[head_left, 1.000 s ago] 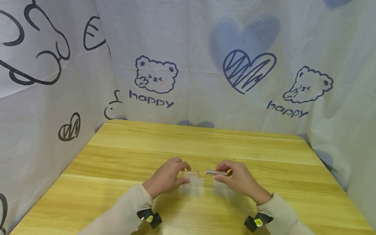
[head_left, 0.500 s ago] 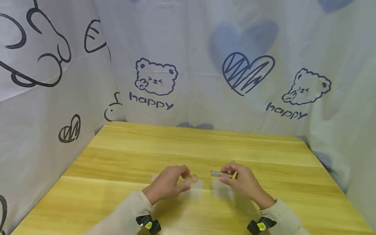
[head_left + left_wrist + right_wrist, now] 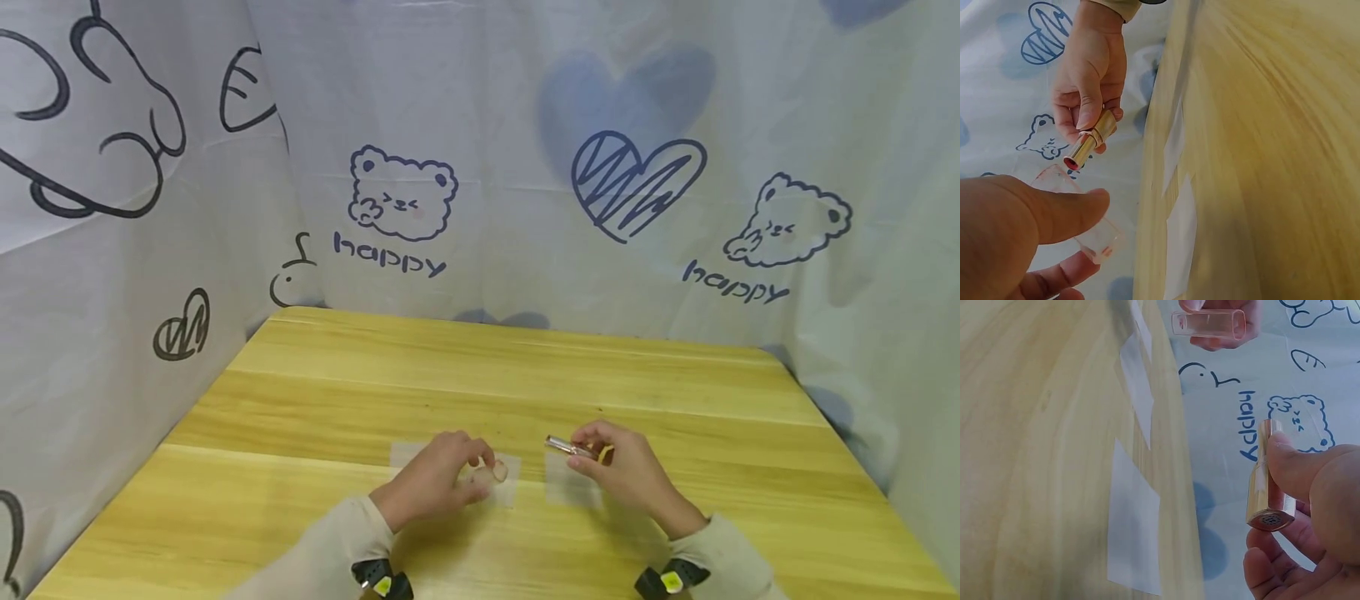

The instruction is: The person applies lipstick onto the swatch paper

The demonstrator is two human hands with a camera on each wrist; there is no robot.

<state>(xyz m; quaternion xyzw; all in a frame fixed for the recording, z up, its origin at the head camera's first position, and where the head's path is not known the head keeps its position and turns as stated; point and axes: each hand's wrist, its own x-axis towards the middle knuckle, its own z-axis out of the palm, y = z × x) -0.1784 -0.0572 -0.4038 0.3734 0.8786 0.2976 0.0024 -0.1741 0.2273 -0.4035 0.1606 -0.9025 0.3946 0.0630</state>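
My left hand (image 3: 433, 482) pinches a clear, pinkish lipstick cap (image 3: 498, 472) between thumb and fingers. In the right wrist view the cap (image 3: 1210, 324) is see-through, its open rim turned toward the lipstick. A shiny gold lipstick (image 3: 561, 446) is gripped by thumb and fingers of my right hand (image 3: 628, 471). Seen from the left wrist, the lipstick's (image 3: 1092, 139) tube end points at the cap, and red shows inside it. Its base (image 3: 1271, 519) bears a round dotted label. A gap separates cap and lipstick, both held above the table.
Whitish paper squares (image 3: 573, 482) lie flat on the wooden table (image 3: 480, 367) below the hands. One sheet (image 3: 1134, 519) shows large in the right wrist view. A printed cloth (image 3: 510, 233) hangs behind the table and along its sides.
Cap and lipstick have moved farther apart: the right hand shifted right with the lipstick. My left hand has turned the cap so its round open end faces more toward the head camera.
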